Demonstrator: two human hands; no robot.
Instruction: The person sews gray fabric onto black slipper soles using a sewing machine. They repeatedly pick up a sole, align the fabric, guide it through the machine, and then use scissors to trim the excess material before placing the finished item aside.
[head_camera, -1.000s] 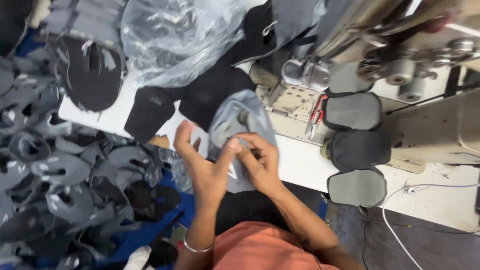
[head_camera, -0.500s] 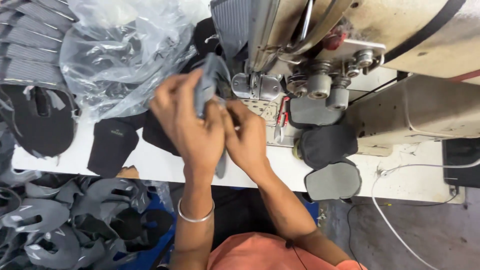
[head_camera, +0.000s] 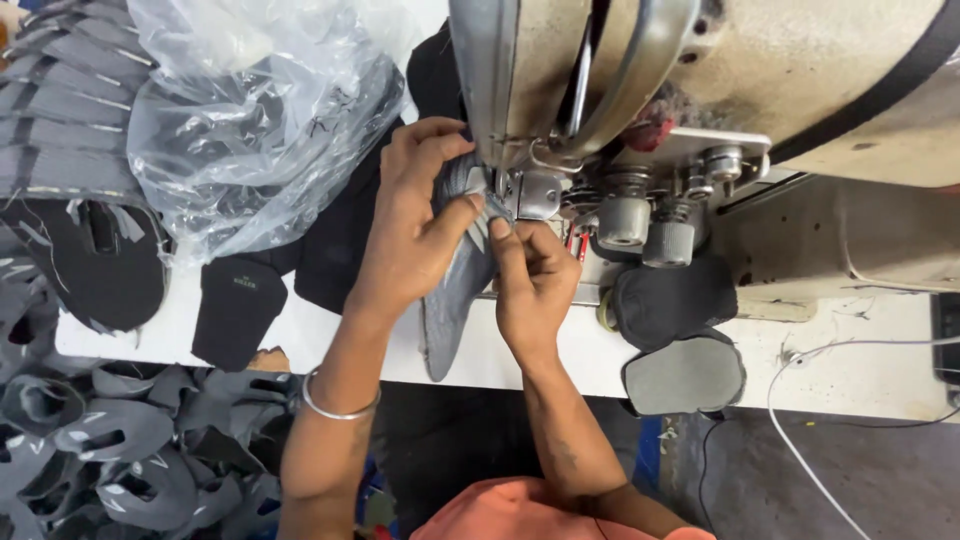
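My left hand (head_camera: 415, 225) and my right hand (head_camera: 535, 280) both pinch a grey shoe upper piece (head_camera: 450, 300) at the foot of a sewing machine (head_camera: 560, 90). The fabric's top edge sits right under the machine's needle area (head_camera: 500, 180), and the rest hangs down over the white table edge (head_camera: 400, 355). A metal bangle (head_camera: 335, 405) circles my left wrist. The fingertips of both hands meet on the fabric close to the needle.
A crumpled clear plastic bag (head_camera: 250, 130) lies at the left, over black shoe parts (head_camera: 235, 310). Stacked grey uppers (head_camera: 70, 120) sit top left, with a heap of grey uppers (head_camera: 120, 450) below the table. Two padded pieces (head_camera: 685, 370) lie to the right, near a white cable (head_camera: 810, 400).
My hands have carried the grey piece up from the table's front to the machine's needle area, and my view has moved closer to the machine.
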